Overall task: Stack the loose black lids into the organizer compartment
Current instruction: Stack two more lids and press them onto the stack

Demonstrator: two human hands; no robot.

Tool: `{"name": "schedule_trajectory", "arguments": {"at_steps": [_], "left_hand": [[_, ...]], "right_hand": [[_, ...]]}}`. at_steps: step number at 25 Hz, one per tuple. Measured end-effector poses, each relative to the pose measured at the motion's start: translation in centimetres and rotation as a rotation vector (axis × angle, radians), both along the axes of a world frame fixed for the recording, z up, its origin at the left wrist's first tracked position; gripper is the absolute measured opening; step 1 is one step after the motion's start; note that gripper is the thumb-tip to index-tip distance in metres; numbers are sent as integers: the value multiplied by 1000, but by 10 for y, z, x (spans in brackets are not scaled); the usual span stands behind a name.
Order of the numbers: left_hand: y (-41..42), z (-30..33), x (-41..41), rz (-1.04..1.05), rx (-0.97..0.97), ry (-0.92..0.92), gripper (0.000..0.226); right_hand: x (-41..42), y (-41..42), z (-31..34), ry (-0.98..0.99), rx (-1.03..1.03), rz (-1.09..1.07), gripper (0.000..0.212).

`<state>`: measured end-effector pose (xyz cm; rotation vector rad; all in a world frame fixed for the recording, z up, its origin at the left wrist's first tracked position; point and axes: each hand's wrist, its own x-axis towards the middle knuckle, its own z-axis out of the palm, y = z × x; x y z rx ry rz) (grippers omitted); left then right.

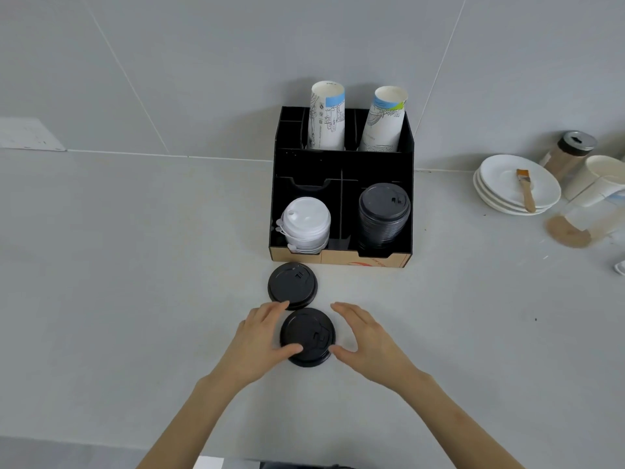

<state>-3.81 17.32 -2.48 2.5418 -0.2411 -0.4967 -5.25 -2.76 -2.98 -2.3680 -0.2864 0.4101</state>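
Note:
Two loose black lids lie on the grey counter in front of the organizer (340,161). The far lid (292,285) rests untouched near the organizer's front edge. My left hand (258,341) grips the near lid (307,335), thumb on its top and fingers curled at its far left rim. Fingers spread, my right hand (367,340) holds nothing, its thumb tip at the lid's right rim. The organizer's front right compartment holds a tall stack of black lids (384,211).
White lids (306,222) fill the front left compartment. Two paper cup stacks (327,116) stand in the rear slots. At the right are stacked white plates (507,194) with a brush (526,189), a jar (570,154) and spilled brown powder (566,233).

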Motion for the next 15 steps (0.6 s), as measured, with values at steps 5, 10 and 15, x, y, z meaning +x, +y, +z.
{"name": "schedule_trajectory", "arguments": {"at_steps": [5, 10, 15], "left_hand": [[5, -12, -5, -125, 91, 39, 83], [3, -15, -5, -110, 60, -19, 74], [0, -12, -5, -87, -1, -21, 72]], "right_hand": [[-5, 16, -9, 36, -16, 10, 63], [-5, 21, -14, 24, 13, -33, 61], [-7, 14, -7, -10, 72, -50, 57]]}}
